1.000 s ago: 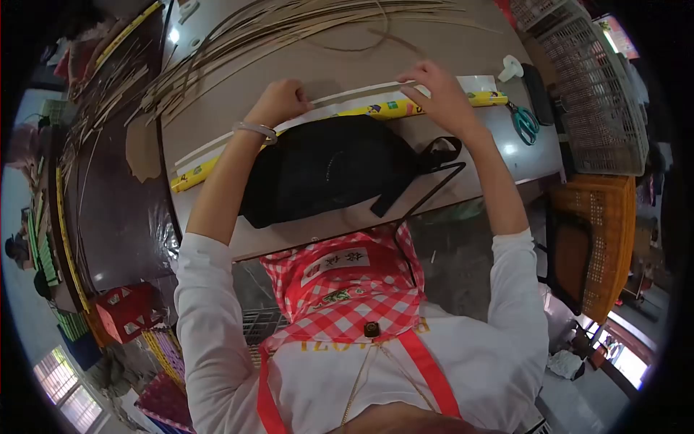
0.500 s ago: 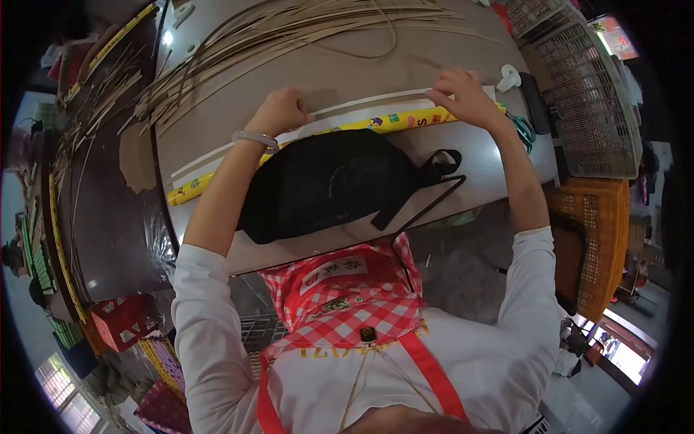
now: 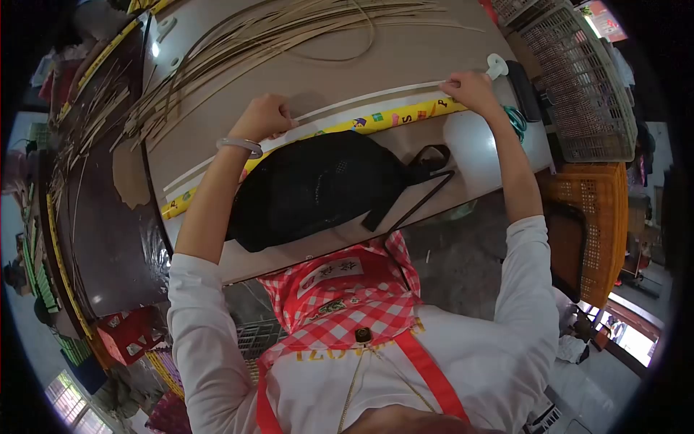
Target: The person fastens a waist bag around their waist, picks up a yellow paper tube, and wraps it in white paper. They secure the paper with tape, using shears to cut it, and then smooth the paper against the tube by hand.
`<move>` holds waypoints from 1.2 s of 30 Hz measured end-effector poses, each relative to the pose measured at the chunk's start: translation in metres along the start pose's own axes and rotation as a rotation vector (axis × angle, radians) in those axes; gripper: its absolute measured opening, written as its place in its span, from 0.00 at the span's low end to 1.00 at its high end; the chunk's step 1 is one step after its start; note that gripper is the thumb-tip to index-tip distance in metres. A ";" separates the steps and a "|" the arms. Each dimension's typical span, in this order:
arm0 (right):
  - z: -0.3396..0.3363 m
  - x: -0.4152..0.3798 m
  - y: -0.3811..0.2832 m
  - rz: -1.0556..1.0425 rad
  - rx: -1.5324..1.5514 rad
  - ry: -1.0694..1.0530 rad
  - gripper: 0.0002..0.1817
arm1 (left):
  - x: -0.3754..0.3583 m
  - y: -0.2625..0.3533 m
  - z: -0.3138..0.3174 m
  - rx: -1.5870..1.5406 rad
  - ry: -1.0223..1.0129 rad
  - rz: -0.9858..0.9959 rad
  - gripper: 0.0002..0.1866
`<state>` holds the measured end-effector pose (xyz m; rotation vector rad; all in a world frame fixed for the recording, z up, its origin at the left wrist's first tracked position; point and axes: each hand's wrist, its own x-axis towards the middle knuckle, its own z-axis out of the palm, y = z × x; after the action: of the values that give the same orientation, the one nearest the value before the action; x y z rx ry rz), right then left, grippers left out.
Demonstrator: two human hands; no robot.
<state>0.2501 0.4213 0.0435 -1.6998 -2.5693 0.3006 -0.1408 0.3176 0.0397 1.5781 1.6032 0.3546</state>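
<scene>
A long white strip (image 3: 361, 99) lies across the tan table (image 3: 361, 58), right beside a yellow patterned roll (image 3: 383, 117). My left hand (image 3: 264, 116) is closed on the strip near its middle, a bracelet on the wrist. My right hand (image 3: 470, 90) pinches the strip at its right end, close to the table's corner. A black bag (image 3: 311, 184) with a strap lies on the table between my arms, just below the roll.
Many thin tan reed strips (image 3: 253, 36) fan over the far side of the table. A white tape dispenser (image 3: 496, 65), a dark flat object (image 3: 522, 87) and teal scissors (image 3: 515, 121) sit at the right corner. Plastic crates (image 3: 585, 94) stand to the right.
My right hand has slid rightward along the white strip, from its middle to its right end. My left hand has stayed closed on the strip.
</scene>
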 end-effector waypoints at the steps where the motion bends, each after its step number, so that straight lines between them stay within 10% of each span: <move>1: 0.001 0.001 -0.001 0.004 -0.025 0.013 0.20 | 0.000 0.000 0.000 0.002 -0.002 0.001 0.12; 28: 0.011 0.012 0.000 0.103 -0.040 -0.064 0.16 | -0.003 0.007 0.000 -0.007 0.020 -0.025 0.11; 36: 0.014 0.010 0.005 0.125 0.078 -0.012 0.15 | 0.000 0.008 0.005 0.460 0.088 0.022 0.13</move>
<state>0.2490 0.4302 0.0277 -1.8396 -2.4289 0.4119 -0.1316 0.3170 0.0419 1.9440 1.8265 0.0654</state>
